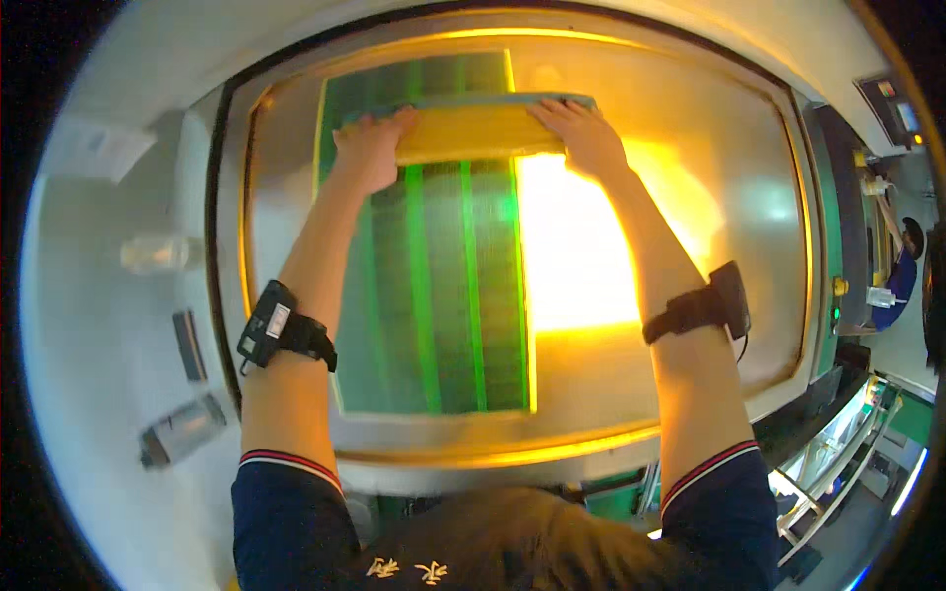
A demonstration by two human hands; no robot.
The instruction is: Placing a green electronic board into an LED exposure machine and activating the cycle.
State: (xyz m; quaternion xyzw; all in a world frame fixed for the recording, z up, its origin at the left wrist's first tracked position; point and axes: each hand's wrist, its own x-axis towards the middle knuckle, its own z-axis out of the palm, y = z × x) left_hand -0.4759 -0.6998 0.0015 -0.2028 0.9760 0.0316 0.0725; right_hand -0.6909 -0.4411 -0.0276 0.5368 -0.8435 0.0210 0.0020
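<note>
A long yellow bar (483,133) with a blue-grey far edge is lying crosswise over the far part of a green striped panel (394,305), its right end reaching past the panel's right edge. The left hand (370,150) is clamping on the bar's left end and the right hand (583,136) is clamping on its right end, fingers bending over the far edge. The panel is resting on a metal surface (754,212), where a glaring yellow-white lit area (581,261) is shining just right of the panel. Each forearm is wearing a black strapped device. Left of the surface, a clear container (160,254), a dark narrow bar (190,346) and, nearest, a clear bottle (184,430) are lying. Well to the right, a person in blue (899,288) is showing.
</note>
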